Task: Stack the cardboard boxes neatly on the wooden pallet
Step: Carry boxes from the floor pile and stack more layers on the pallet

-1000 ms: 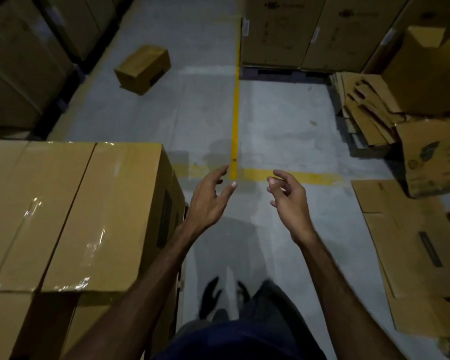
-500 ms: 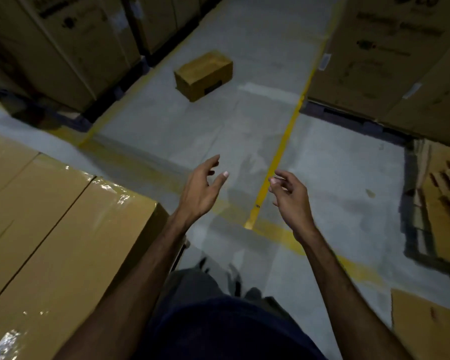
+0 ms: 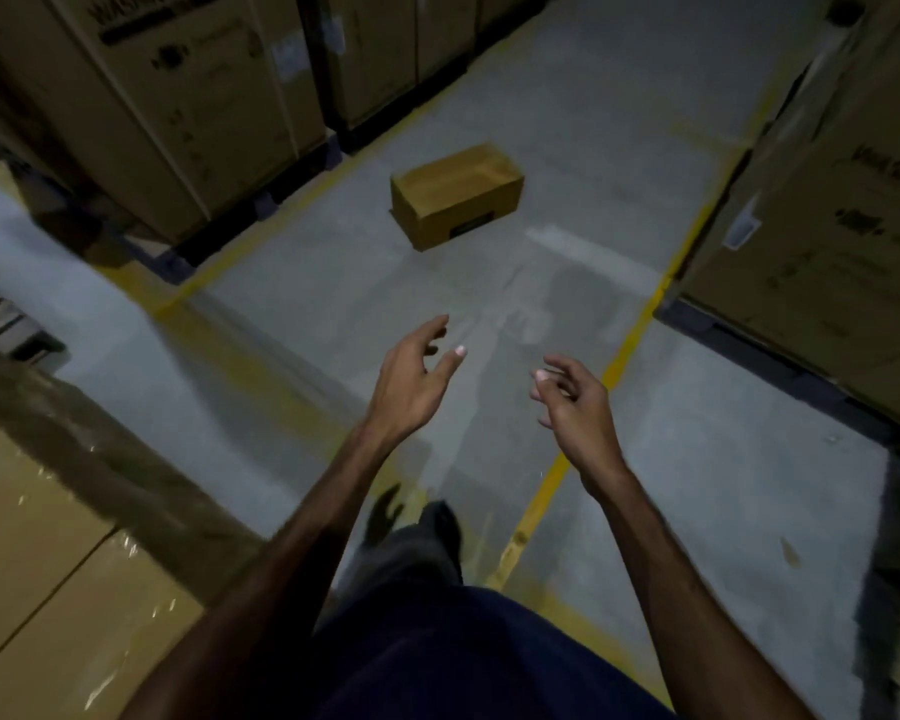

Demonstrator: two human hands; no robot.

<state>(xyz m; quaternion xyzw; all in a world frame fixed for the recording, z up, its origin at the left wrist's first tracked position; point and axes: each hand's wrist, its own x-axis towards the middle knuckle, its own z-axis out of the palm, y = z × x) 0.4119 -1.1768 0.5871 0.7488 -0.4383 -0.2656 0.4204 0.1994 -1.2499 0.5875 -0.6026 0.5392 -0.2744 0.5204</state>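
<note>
A small brown cardboard box (image 3: 455,193) lies alone on the grey concrete floor (image 3: 739,475), well beyond the fingertips of both hands and a little to the left-hand side of the gap between them. It touches nothing but the floor. The left hand (image 3: 411,384) is held out in the air, its fingers (image 3: 431,330) loosely spread and slightly bent, gripping nothing. The right hand (image 3: 572,405) hangs just beside it, apart from it, with its fingers (image 3: 562,367) curled loosely inward and also gripping nothing. A yellow painted floor line (image 3: 632,337) runs under the right hand's fingers and away ahead. Off to the left of the left hand's fingers sits a taped tan cardboard stack (image 3: 48,579). Tall printed cartons (image 3: 188,111) stand far past the fingertips on the left, and more big cartons (image 3: 827,236) stand to the right.
</note>
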